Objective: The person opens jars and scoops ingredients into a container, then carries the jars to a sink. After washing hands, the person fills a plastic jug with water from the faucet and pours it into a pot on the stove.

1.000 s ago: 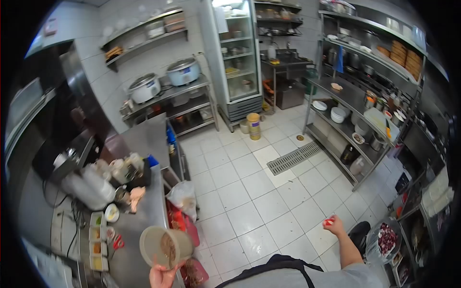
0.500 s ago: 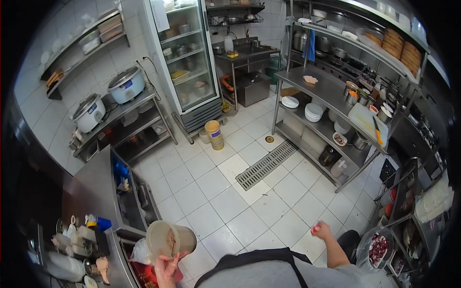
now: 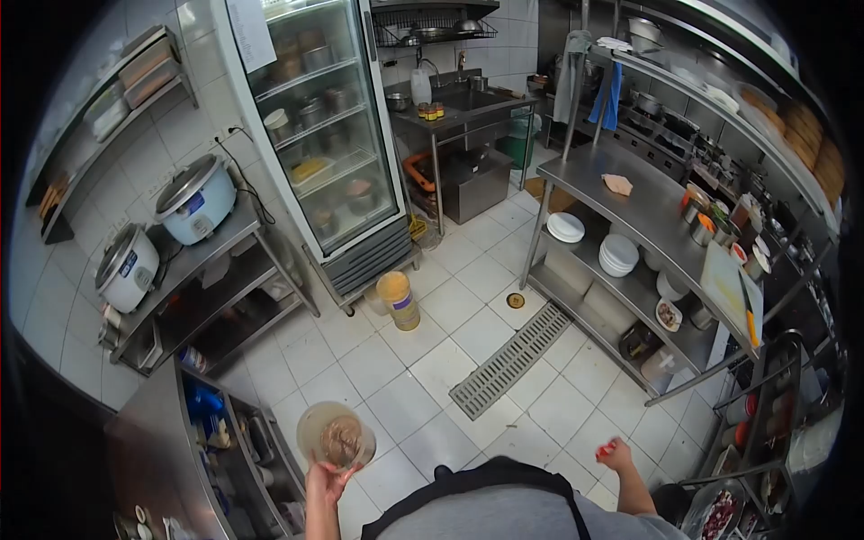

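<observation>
My left hand (image 3: 329,482) grips the lower rim of a round translucent container (image 3: 315,427), which is tilted so that its inside shows. A brownish, wet-looking food (image 3: 343,441) lies in it. Away to the right, my right hand (image 3: 616,454) is closed around a small red object (image 3: 606,449), too small to make out. Both hands are held out in front of my body, above the tiled floor.
A glass-door fridge (image 3: 319,135) stands ahead, with a yellowish bucket (image 3: 398,301) before it. On the right is a steel table (image 3: 585,175) bearing a cutting board (image 3: 725,288) and knife (image 3: 749,310). Rice cookers (image 3: 195,200) sit at left. A drain grate (image 3: 509,360) crosses the floor.
The view has moved forward, nearer the fridge and steel table. The left counter with bottles has mostly slid out of view. Both hands keep their holds, and the container now shows more of its contents.
</observation>
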